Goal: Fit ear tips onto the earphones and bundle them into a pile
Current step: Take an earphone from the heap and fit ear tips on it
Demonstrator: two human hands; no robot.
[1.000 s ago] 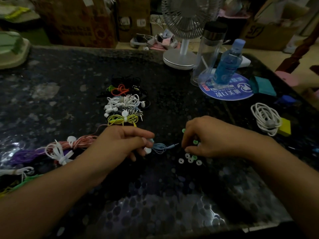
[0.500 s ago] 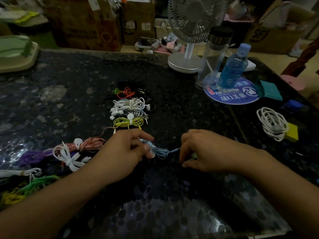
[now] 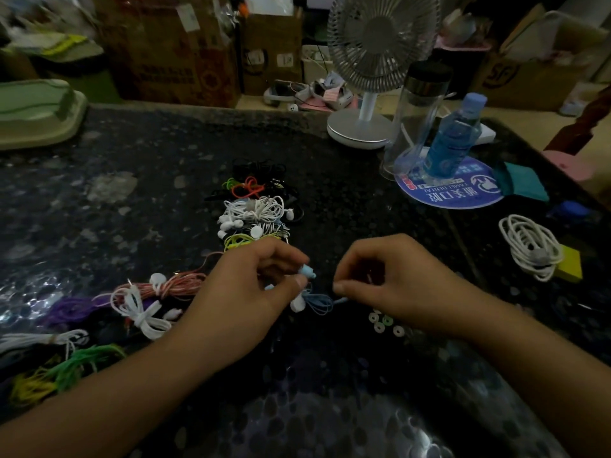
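Dark speckled desk (image 3: 165, 166). Your left hand (image 3: 244, 292) pinches the blue earphone (image 3: 305, 271), bud end pointing right. Right hand (image 3: 386, 279), just beside it, has fingers curled; ear tip there: cannot tell. Loose tips (image 3: 385, 322) lie under that wrist.

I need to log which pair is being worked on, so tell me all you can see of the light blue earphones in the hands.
The blue earphones have a thin, pale blue cord, coiled in small loops between the hands just above the dark table. The left hand pinches one blue bud at its fingertips; a white-tipped bud hangs below that. The right hand pinches near the cord's other end. Whether it holds an ear tip cannot be seen.
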